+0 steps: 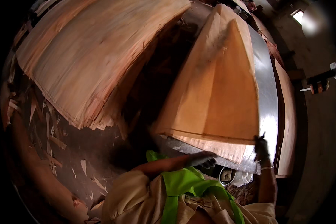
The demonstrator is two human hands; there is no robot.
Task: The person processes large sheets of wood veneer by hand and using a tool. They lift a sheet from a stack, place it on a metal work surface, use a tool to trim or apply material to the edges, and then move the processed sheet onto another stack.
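Observation:
A wide, thin orange-brown wood veneer sheet lies over paler sheets on a shiny metal table. My right hand, dark as if gloved or stained, pinches this sheet at its near right corner. Across my front reaches my left hand, close to the near edge of the table. Its fingers are loosely bent and apart, with nothing seen in them. Beneath the orange sheet, a pale veneer sheet shows along the near edge. A bright green cloth hangs over my tan clothing.
To the left rises a large stack of pale veneer sheets with ragged edges. Wood scraps litter the floor. Below the table's near edge are a round container and clear plastic. More veneer stands beyond the table's right side.

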